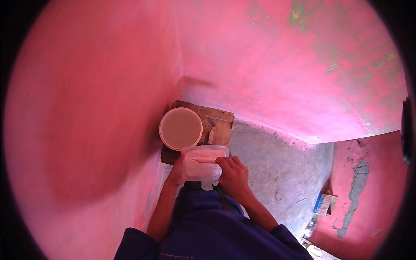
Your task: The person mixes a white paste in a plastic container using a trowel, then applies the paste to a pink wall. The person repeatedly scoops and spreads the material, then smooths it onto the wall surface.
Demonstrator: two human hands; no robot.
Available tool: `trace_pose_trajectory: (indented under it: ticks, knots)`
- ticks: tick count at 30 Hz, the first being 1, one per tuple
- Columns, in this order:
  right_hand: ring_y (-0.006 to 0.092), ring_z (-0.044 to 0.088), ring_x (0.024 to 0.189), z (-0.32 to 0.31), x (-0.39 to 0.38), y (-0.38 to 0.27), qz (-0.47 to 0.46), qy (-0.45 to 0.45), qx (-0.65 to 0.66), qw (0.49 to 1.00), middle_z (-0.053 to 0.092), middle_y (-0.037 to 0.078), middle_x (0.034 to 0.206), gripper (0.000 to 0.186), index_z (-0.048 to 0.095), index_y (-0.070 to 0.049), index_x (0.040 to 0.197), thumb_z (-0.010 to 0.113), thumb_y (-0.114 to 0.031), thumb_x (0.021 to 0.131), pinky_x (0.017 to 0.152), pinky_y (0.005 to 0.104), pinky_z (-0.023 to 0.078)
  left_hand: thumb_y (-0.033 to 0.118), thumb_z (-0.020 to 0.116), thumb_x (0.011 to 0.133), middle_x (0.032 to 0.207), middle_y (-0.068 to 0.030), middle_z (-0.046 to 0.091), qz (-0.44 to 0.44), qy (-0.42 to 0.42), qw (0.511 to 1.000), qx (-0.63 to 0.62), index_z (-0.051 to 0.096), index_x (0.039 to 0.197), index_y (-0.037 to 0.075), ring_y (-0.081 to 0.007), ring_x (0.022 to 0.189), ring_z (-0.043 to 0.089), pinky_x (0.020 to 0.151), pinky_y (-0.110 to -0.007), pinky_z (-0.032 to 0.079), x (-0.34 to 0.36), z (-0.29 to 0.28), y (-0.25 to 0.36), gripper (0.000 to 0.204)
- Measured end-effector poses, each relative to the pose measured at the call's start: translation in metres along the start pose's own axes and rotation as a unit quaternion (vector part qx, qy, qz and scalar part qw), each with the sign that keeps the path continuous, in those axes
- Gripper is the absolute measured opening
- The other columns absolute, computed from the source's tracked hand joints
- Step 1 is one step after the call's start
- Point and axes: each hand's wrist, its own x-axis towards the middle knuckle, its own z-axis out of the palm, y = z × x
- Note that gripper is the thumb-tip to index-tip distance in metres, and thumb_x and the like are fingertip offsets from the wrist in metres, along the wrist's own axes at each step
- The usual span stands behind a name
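Holding the tub: it sat before my waist, my left hand gripping its left side, some fingers hidden behind it.
Tub plastic: probably light, bendy and a little slippery; the wall just under the rim seemed the best hold, with a palm beneath.
Pale fill: powder or paste, I couldn't tell which; it likely added weight.
Stick: my right hand had its fingers closed on the right end; it looked slim and perhaps snappable, best pinched there.
Bucket: stood just beyond, on boards near the corner.
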Motion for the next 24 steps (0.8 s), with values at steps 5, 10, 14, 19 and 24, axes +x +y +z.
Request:
trace_pose_trajectory:
  ticks: [5, 10, 14, 19, 24]
  knots:
    - [0.0284, 0.058, 0.075, 0.02, 0.0, 0.017, -0.011, -0.028, -0.012, 0.999, 0.063, 0.004, 0.081, 0.036, 0.062, -0.01, 0.093, 0.058, 0.006, 0.061, 0.061, 0.04, 0.05, 0.056, 0.037, 0.096, 0.134, -0.0121, 0.05, -0.028, 0.037, 0.998, 0.038, 0.039, 0.137, 0.0, -0.025, 0.122, 0.051, 0.104, -0.04, 0.041, 0.0, -0.014, -0.003, 0.07]
    - [0.0277, 0.059, 0.076, 0.019, 0.0, 0.016, -0.023, -0.024, -0.005, 0.999, 0.064, 0.004, 0.083, 0.037, 0.062, -0.01, 0.094, 0.058, 0.006, 0.061, 0.061, 0.0398, 0.05, 0.056, 0.037, 0.096, 0.132, -0.0136, 0.052, -0.015, 0.018, 0.999, 0.021, 0.041, 0.136, -0.001, -0.024, 0.122, 0.051, 0.103, -0.038, 0.042, -0.005, -0.013, -0.005, 0.07]
    - [0.0271, 0.059, 0.077, 0.025, 0.002, 0.018, -0.038, -0.046, -0.011, 0.998, 0.064, 0.004, 0.085, 0.036, 0.062, -0.009, 0.094, 0.058, 0.005, 0.061, 0.061, 0.0397, 0.05, 0.057, 0.036, 0.096, 0.133, -0.0144, 0.051, -0.019, 0.025, 0.999, 0.019, 0.04, 0.136, -0.001, -0.0243, 0.122, 0.051, 0.103, -0.038, 0.042, -0.008, -0.009, -0.005, 0.071]
    - [0.0271, 0.059, 0.077, 0.025, 0.003, 0.013, -0.038, -0.015, -0.008, 0.999, 0.065, 0.003, 0.085, 0.036, 0.062, -0.009, 0.094, 0.058, 0.006, 0.061, 0.061, 0.0393, 0.05, 0.059, 0.037, 0.095, 0.134, -0.0139, 0.05, -0.014, 0.012, 1.0, -0.002, 0.039, 0.137, 0.0, -0.0248, 0.122, 0.051, 0.103, -0.038, 0.042, -0.01, -0.009, -0.002, 0.072]
    - [0.0273, 0.059, 0.075, 0.025, 0.005, 0.01, -0.043, -0.028, -0.016, 0.999, 0.064, 0.003, 0.084, 0.035, 0.062, -0.009, 0.093, 0.058, 0.006, 0.061, 0.061, 0.0388, 0.05, 0.058, 0.037, 0.095, 0.133, -0.0135, 0.051, -0.009, 0.041, 0.999, 0.019, 0.039, 0.137, 0.0, -0.025, 0.121, 0.052, 0.103, -0.039, 0.042, -0.009, -0.011, 0.001, 0.072]
